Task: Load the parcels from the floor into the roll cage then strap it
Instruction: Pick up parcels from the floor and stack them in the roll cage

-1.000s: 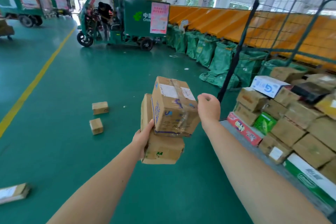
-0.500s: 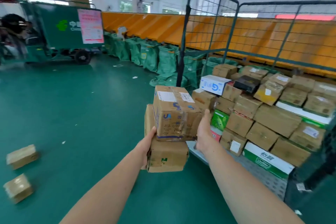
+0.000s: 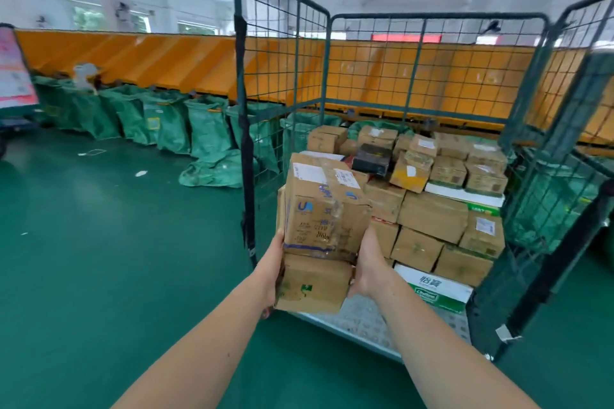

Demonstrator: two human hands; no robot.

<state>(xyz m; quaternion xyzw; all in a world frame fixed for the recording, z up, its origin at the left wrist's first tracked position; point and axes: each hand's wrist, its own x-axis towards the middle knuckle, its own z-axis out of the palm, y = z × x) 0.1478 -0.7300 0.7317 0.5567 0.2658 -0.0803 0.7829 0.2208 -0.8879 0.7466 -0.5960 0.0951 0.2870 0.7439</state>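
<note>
I hold two stacked cardboard parcels in front of me. The upper taped box [image 3: 324,209] with white labels sits on a lower plain box [image 3: 312,282]. My left hand [image 3: 270,267] grips the stack's left side and my right hand [image 3: 370,264] grips its right side. Straight ahead stands the green wire roll cage [image 3: 282,53], its front open, with several parcels [image 3: 432,216] piled on its metal floor [image 3: 362,319]. A black strap [image 3: 246,156] hangs down the cage's left front post.
Green mail sacks [image 3: 172,126] line the orange chute wall [image 3: 149,60] at left and behind the cage. The green floor [image 3: 99,259] spreads to my left. The cage's right side panel [image 3: 548,192] swings out toward me.
My view has swung right until the roll cage is straight ahead and closer. The loose floor parcels and the delivery cart have left the view. Both hands still hold the stack.
</note>
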